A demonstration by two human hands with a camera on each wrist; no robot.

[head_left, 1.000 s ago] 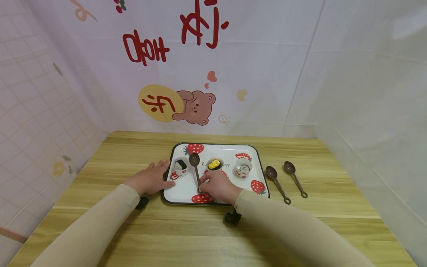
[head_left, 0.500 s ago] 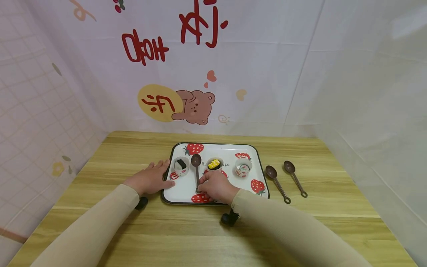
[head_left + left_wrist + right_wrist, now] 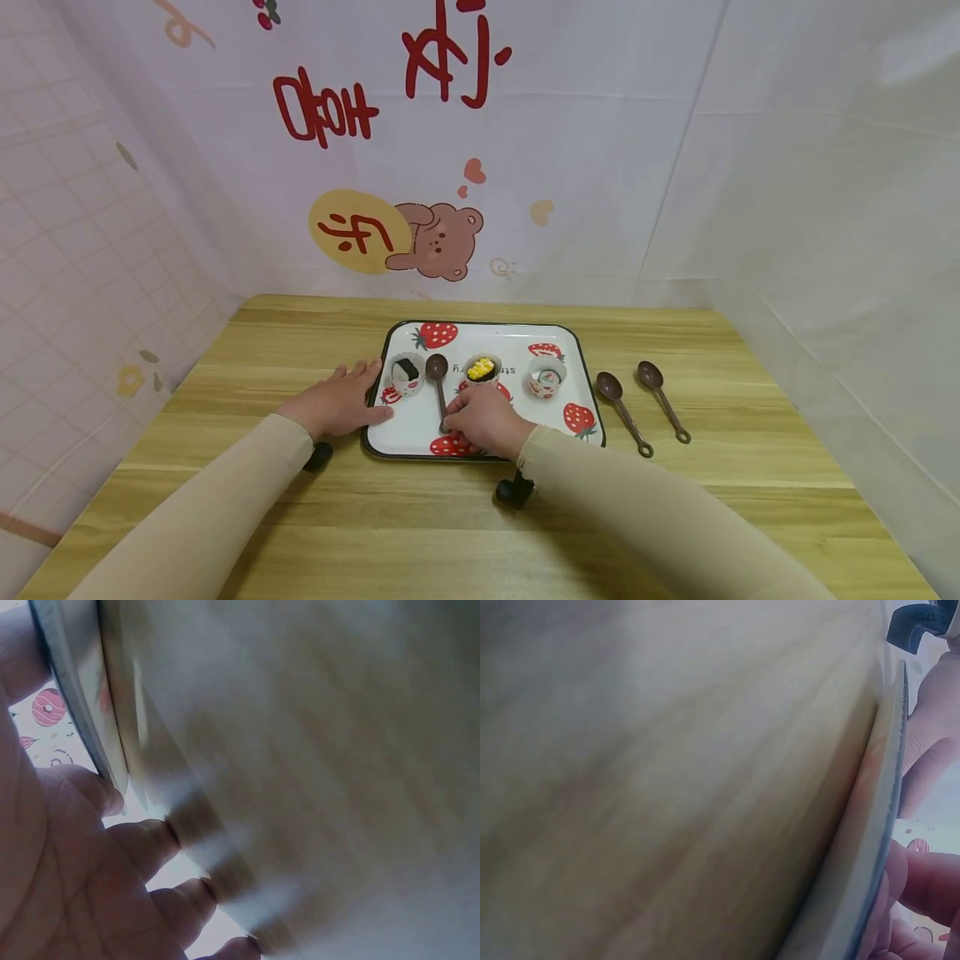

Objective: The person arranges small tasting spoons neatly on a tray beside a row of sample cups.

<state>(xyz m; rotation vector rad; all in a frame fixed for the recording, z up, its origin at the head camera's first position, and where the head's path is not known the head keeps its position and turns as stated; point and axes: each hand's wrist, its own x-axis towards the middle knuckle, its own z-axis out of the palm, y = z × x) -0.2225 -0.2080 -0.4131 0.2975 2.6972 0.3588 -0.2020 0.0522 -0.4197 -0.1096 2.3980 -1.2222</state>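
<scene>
My right hand [image 3: 486,418] pinches the handle end of a brown spoon [image 3: 437,368] low over the white strawberry tray [image 3: 510,333]. The spoon's bowl points away, between two small paper cups. In the left cup [image 3: 406,387] lies a toy rice ball with a black strip [image 3: 407,368]. A toy sushi topped with yellow corn [image 3: 481,369] fills the middle cup, partly behind my right hand. The right cup [image 3: 543,388] holds a toy sushi roll [image 3: 548,378]. My left hand [image 3: 337,402] rests at the tray's left edge, thumb over the rim, fingers spread.
Two more brown spoons, a nearer one [image 3: 625,412] and a farther one [image 3: 663,400], lie on the wooden table [image 3: 315,517] to the tray's right. Printed cloth [image 3: 600,167] hangs behind the table and along both sides.
The spoon's bowl has come slightly down and toward me, and the handle end has shifted a little left with my right hand. My left hand has stayed in place.
</scene>
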